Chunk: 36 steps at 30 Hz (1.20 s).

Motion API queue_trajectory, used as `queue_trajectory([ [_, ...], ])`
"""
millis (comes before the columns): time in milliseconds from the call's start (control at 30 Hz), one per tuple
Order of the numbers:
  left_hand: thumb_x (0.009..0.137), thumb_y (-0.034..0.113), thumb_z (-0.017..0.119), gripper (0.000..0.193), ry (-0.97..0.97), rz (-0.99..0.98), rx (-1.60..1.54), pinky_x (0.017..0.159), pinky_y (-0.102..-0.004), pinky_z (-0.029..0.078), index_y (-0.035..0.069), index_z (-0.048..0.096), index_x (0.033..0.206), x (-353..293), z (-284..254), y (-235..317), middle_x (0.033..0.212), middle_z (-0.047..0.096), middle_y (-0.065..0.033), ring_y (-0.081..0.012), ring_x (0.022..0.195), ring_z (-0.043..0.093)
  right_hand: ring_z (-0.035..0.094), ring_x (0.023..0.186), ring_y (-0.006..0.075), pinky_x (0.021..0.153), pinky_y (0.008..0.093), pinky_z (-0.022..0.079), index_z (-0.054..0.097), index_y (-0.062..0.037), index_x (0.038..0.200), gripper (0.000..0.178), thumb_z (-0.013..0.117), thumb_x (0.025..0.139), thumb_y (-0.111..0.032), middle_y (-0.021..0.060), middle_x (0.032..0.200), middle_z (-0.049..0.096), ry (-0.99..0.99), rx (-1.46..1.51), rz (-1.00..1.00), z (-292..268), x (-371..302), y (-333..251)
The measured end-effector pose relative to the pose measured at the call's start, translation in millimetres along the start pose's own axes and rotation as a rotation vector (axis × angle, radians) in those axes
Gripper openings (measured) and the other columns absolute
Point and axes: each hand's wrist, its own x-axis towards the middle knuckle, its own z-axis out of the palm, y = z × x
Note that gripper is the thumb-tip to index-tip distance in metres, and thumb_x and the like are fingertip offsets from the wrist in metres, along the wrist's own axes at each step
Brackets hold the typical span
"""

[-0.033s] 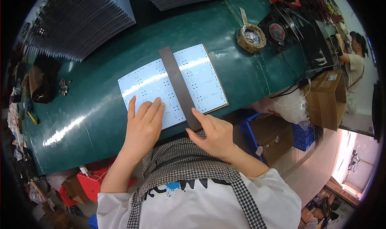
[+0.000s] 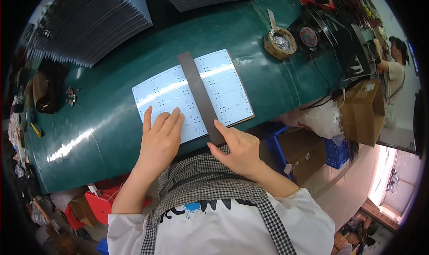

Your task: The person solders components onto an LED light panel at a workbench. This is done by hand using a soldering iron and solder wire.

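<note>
A glossy white circuit board panel (image 2: 230, 87), with rows of small dark dots and printed marks, lies on the table in front of me. A thin brown edge shows beneath its right side. Across the panel, from far to near, runs a flat dark brown strip (image 2: 196, 87), its near end reaching past the panel's front edge. My left hand (image 2: 161, 132) lies on the panel left of the strip, fingers stretched out and holding nothing. With thumb and index finger at its two sides, my right hand (image 2: 239, 150) grips the strip's near end; the other fingers are curled.
Tall stacks of thin sheets (image 2: 98, 27) stand at the far left and back of the green table (image 2: 111, 94). A round pot (image 2: 280, 42) and a black fan (image 2: 308, 36) sit back right. Cardboard boxes (image 2: 362, 107) and a blue crate (image 2: 336, 152) are right. Another person (image 2: 393, 78) works beyond.
</note>
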Motion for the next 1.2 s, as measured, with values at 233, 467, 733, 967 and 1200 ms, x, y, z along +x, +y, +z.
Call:
queue_trajectory([
  [233,0.072,0.002,0.057,0.040,0.015,-0.015,-0.163,0.104,-0.0551,0.030,0.005,0.062,0.112,-9.0,-8.6,-8.7,0.118,0.059,-0.0080,-0.0247,0.107,0.051,0.051,0.055,0.0170,0.050,0.0282,0.041,0.065,-0.0037,0.109,0.038,0.076,0.073,-0.009,0.0064,0.068,0.052,-0.039,0.094,0.157,-18.8,-4.8,-8.5],
  [467,0.071,-0.005,0.059,0.032,0.647,-0.417,-0.167,0.070,-0.0344,0.052,0.004,0.067,0.101,-86.0,-26.4,-24.3,0.097,0.064,-0.0113,-0.0274,0.081,0.061,0.045,0.055,0.0121,0.050,0.0248,0.036,0.067,0.0001,0.101,0.022,0.064,0.079,0.005,0.0048,0.071,0.055,0.047,0.210,0.070,-22.9,-4.9,-13.5],
  [733,0.083,0.009,0.066,0.013,0.438,-1.076,0.173,0.078,-0.0394,0.043,0.003,0.060,0.092,-187.3,-8.1,-55.3,0.086,0.059,-0.0109,-0.0283,0.087,0.055,0.052,0.058,0.0127,0.052,0.0236,0.040,0.069,0.0008,0.092,0.014,0.064,0.079,0.005,0.0071,0.071,0.060,-0.115,0.451,0.052,-13.6,5.1,-43.9],
  [967,0.081,0.000,0.063,0.008,0.886,-0.931,-0.510,0.061,-0.0323,0.043,0.001,0.055,0.081,-168.9,-11.4,-22.9,0.076,0.057,-0.0111,-0.0267,0.067,0.056,0.055,0.076,0.0103,0.060,0.0242,0.044,0.055,-0.0006,0.126,0.035,0.055,0.093,-0.010,0.0098,0.111,0.061,-0.772,0.895,0.088,37.3,18.1,-80.5],
  [1200,0.080,-0.002,0.062,0.005,0.587,-0.681,-0.643,0.056,-0.0303,0.045,0.000,0.058,0.081,-180.1,28.5,36.7,0.069,0.057,-0.0129,-0.0259,0.057,0.057,0.042,0.054,0.0048,0.051,0.0177,0.036,0.055,-0.0007,0.120,0.032,0.042,0.101,-0.023,0.0038,0.075,0.058,-0.837,1.507,0.342,46.1,53.3,-115.0],
])
